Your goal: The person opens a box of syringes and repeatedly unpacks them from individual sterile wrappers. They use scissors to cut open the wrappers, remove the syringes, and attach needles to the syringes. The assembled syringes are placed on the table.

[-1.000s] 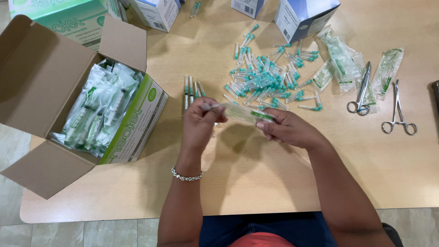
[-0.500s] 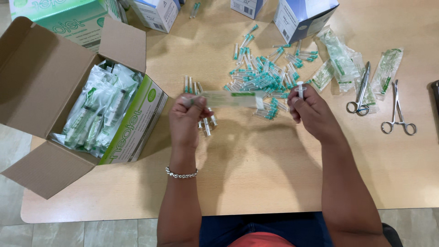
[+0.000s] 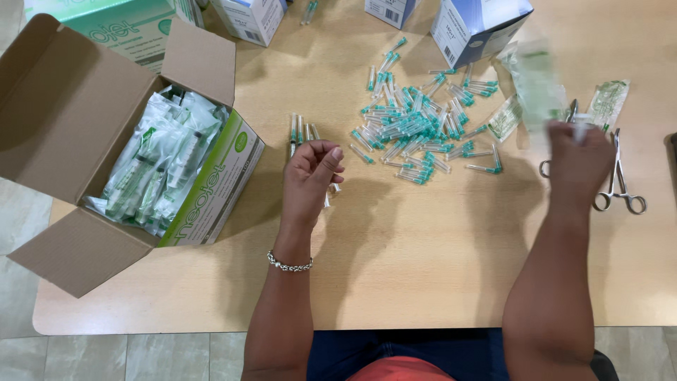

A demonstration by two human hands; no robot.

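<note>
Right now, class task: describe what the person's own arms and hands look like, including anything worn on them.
Both arms are bare to the frame's lower edge, with no sleeves or gloves. The left hand has a thin, silver-coloured beaded bracelet around the wrist. The right hand is motion-blurred; no ring, watch or bracelet can be made out on it.

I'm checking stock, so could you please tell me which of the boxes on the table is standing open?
The large cardboard box at the left edge: its flaps are spread, showing wrapped syringes; the others are shut.

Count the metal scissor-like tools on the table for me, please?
2. One clamp tool lies right of the right hand; the other is partly hidden behind that hand. More may be hidden.
</note>
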